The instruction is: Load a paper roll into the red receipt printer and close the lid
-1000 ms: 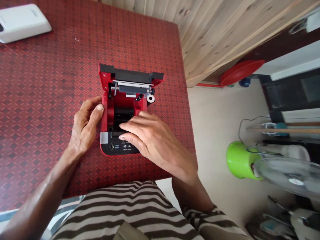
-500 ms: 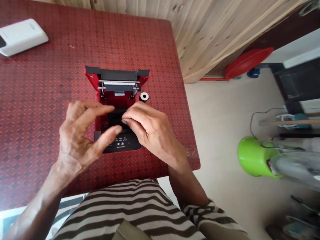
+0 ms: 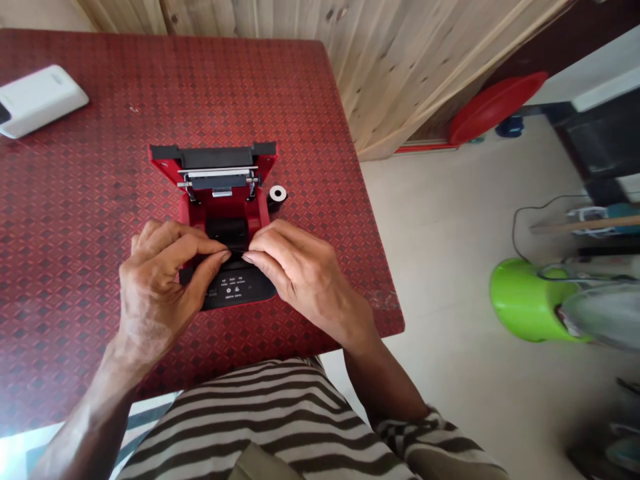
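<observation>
A small red and black printer [image 3: 220, 200] stands on the red patterned table [image 3: 75, 200] with its lid flipped open toward the far side. My left hand [image 3: 160, 287] and my right hand [image 3: 300, 273] meet over the black front edge of its open bay. Both pinch thumb and fingertips together at the same spot, on something too small to make out. A little black roll with a white core [image 3: 277, 195] sits just right of the printer. The button panel [image 3: 233, 288] shows below my fingers.
A white flat device [image 3: 40, 99] lies at the table's far left. A wooden plank wall runs behind the table. On the floor to the right are a green fan base [image 3: 525, 303], a red round lid [image 3: 493, 107] and cables.
My left hand left the printer's left side, rose open, then closed into a pinch over the bay. My right hand curled from flat fingers into a pinch. The view shifted right.
</observation>
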Demonstrator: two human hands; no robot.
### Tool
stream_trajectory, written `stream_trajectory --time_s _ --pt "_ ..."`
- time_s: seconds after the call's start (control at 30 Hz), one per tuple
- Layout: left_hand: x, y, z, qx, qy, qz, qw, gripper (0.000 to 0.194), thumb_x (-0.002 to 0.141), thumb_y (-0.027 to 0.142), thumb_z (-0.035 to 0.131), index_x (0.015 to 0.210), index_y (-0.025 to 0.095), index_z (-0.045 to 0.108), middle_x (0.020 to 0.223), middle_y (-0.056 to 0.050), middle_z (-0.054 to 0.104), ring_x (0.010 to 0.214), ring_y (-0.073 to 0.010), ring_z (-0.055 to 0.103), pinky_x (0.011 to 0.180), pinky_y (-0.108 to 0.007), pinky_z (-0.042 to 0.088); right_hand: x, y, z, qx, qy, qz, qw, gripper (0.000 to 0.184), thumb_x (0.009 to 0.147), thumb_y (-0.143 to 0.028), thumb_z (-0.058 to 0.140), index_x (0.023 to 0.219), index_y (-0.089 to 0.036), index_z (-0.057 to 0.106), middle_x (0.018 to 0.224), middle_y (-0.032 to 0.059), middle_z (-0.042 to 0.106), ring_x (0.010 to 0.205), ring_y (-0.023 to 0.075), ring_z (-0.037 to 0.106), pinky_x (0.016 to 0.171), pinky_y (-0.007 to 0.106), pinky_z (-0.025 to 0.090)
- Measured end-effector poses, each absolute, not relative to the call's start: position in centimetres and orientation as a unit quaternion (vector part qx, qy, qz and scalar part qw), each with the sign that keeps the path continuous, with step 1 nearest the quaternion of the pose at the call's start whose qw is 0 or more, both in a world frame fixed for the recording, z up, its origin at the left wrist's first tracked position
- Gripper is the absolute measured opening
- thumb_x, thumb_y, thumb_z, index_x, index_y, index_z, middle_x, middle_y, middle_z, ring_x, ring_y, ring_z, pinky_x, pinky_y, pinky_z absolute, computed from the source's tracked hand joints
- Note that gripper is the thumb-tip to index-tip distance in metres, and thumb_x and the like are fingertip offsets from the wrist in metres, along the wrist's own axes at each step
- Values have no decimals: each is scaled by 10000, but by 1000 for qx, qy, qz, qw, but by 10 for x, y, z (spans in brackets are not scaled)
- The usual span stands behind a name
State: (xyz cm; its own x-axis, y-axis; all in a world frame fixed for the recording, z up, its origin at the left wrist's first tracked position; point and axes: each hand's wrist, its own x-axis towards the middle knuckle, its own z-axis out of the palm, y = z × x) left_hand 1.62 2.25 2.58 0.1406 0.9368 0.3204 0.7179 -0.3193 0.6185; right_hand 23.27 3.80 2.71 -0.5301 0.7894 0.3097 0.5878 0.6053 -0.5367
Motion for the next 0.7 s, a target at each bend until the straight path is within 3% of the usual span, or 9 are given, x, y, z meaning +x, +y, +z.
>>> stream_trajectory --time_s 0.1,0.2,0.4,0.57,0.7 --pt "16 22 26 744 551 346 153 41 950 337 754 929 315 780 917 -8 767 893 -248 680 866 -463 466 228 35 34 -406 -855 130 294 153 1105 -243 553 1086 -140 666 1067 107 743 1007 203 677 947 354 573" --pt "16 23 26 754 541 344 143 37 948 304 749 917 308 768 902 -2 762 869 -239 661 840 -444 465 221 36 37 -388 -867 63 305 199 1079 -194 587 1237 -114 678 1132 115 759 1024 227 648 964 386 572" --pt "13 21 26 756 532 346 158 40 943 255 764 957 292 768 913 13 762 889 -197 686 869 -408 497 216 38 35 -377 -880 50 285 261 1102 -117 484 1029 -138 733 916 56 712 870 189 559 833 327 549" --pt "10 18 34 743 536 345 205 85 943 307 785 1028 312 788 984 23 770 945 -176 701 885 -401 528 219 30 34 -397 -866 77 294 301 1111 -125 456 959 -167 712 1031 77 721 918 178 557 856 315 536" --pt "4 45 43 565 601 535 180 230 988 488 704 1056 283 784 946 39 732 923 -177 674 892 -447 524 218 20 28 -388 -861 56 324 254 1082 -90 508 974 -169 723 936 35 732 815 169 533 738 321 506"
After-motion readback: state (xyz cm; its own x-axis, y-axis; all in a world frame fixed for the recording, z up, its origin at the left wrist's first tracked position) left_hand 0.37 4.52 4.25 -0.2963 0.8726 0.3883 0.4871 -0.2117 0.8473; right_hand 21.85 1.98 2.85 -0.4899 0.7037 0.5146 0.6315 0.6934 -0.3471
